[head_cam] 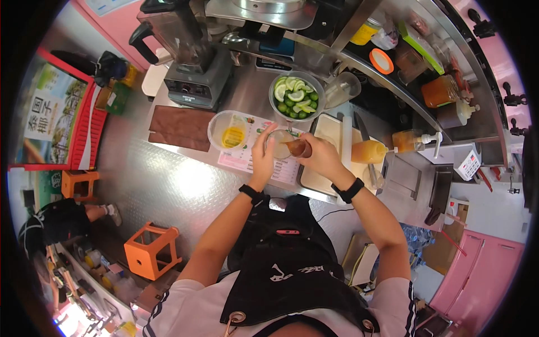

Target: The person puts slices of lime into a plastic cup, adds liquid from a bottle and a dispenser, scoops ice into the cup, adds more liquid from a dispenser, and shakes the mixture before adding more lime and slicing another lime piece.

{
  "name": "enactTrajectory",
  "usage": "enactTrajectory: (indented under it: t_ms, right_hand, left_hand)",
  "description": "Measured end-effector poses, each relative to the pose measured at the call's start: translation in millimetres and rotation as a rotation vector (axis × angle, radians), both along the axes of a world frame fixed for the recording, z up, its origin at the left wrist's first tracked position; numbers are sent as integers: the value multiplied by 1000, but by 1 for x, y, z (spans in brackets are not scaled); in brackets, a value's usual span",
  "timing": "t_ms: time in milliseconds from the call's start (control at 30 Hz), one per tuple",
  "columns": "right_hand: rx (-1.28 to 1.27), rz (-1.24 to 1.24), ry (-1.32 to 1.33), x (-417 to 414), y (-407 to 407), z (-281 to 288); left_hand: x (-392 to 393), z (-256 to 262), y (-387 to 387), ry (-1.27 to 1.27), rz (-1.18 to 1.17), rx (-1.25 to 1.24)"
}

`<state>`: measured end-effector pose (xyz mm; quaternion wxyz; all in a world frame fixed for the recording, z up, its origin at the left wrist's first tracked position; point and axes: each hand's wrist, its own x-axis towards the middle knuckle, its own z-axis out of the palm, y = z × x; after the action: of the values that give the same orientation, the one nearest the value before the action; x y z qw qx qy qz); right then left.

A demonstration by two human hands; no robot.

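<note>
My left hand is around the near-left side of a clear cup, seen from above with pale contents. In my right hand is a small cup of brown liquid, tilted left with its mouth over the clear cup's rim. Both cups are above a printed menu sheet on the steel counter. Left of my hands stands a clear tub with yellow liquid or contents at its bottom. Just beyond the cups is a clear container of whole limes and cut slices.
To the right lies a tray with a cutting board, a knife and a yellow squeeze bottle. A blender and a brown cloth are left. A clear jug leans behind. Behind me stands an orange stool.
</note>
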<state>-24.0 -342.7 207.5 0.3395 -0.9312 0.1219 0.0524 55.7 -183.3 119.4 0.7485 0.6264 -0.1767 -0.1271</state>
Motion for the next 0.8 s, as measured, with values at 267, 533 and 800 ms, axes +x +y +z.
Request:
enactTrajectory:
  t_ms: [267,533,800]
  right_hand:
    - [-527,246,-102,22,14,5]
    - [-1230,460,-188,30,47,6]
    - [-750,64,-311,2,40,-15]
  left_hand:
    - [2,5,-15,50,17,28]
    - [2,-1,-16,25,48,4]
    - [1,4,-15,106,38,-19]
